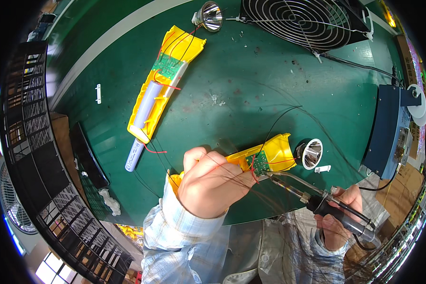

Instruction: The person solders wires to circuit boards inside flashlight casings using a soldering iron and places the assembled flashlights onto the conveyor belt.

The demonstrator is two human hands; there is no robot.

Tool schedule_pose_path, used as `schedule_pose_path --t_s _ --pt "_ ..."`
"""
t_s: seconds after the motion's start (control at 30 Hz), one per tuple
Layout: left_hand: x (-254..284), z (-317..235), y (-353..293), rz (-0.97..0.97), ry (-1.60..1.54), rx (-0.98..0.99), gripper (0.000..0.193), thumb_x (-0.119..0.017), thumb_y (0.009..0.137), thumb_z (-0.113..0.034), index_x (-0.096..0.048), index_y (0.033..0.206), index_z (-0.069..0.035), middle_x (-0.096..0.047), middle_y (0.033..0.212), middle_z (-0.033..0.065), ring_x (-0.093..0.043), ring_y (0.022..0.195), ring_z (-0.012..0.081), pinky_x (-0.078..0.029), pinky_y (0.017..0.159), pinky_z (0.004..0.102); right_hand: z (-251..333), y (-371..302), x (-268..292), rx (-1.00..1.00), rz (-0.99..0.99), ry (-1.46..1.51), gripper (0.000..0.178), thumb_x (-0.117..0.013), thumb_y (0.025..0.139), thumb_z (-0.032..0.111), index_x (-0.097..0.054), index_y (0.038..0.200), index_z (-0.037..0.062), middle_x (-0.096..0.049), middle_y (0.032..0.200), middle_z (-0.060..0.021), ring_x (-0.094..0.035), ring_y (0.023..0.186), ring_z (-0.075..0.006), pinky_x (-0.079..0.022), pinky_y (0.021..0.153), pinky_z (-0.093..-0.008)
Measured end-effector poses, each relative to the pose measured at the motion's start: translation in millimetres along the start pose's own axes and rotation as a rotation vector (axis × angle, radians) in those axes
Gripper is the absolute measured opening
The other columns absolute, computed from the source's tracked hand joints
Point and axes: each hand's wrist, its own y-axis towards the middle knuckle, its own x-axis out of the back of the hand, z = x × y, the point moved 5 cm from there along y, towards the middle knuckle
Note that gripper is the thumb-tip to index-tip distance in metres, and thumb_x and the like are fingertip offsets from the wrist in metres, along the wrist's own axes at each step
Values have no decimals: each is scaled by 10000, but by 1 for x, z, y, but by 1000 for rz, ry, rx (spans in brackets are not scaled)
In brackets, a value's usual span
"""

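Note:
My left hand (213, 187) is closed around a yellow plastic half-shell (280, 150), pinching near its green circuit board (260, 163) and red wires. In my right hand (343, 210) is a soldering iron (323, 207) with a thin feed tube alongside; its tip reaches the board's lower edge. A reflector lamp (312, 154) lies just past the shell's wide end. Farther off rests a second yellow half-shell (194, 45) holding a circuit board (168, 66) and a lilac cylindrical battery (148, 102). Another battery (134, 156) sticks out by its lower end.
A black fan with a wire grille (298, 19) stands at the far right, near another reflector lamp (212, 18). A blue box-shaped device (386, 132) holds a white spool (416, 104). Black racks (28, 128) line the left. Small white plastic pieces (98, 93) lie about.

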Motion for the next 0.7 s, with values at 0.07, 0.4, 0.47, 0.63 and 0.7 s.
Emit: schedule_pose_path --t_s 0.07,0.4,0.47,0.63,0.7 --pt "0 1 0 -3 -37 9 249 -528 796 -397 -526 908 -175 -499 961 -2 -488 812 177 -396 800 375 -1 0 1 -16 -45 -47 406 -774 635 196 -439 798 37 -515 709 -91 -525 572 -119 -425 511 -218" --pt "-12 9 -2 19 -434 169 170 -629 730 -319 -562 813 -186 -540 782 -114 -460 704 87 -353 697 320 3 0 0 -8 -34 -46 402 -778 629 193 -443 786 36 -513 713 -90 -520 577 -124 -423 516 -217" --pt "-1 9 6 -63 -355 112 171 -655 699 -315 -568 791 -200 -531 728 -106 -466 659 101 -362 672 317 2 1 -1 -1 -36 -77 399 -775 628 179 -431 772 38 -514 701 -83 -511 585 -124 -416 517 -221" --pt "-4 9 1 -139 -389 183 184 -690 647 -302 -576 752 -204 -507 644 -72 -480 594 130 -388 609 330 -2 -2 -1 73 -29 -82 347 -736 645 131 -413 740 44 -531 661 -85 -498 567 -131 -405 510 -231" --pt "5 7 10 -61 -222 156 191 -690 640 -316 -582 733 -190 -505 642 -74 -501 624 119 -391 684 332 -2 -2 1 136 -17 -71 331 -721 649 117 -409 730 44 -540 643 -87 -496 545 -136 -401 496 -236"
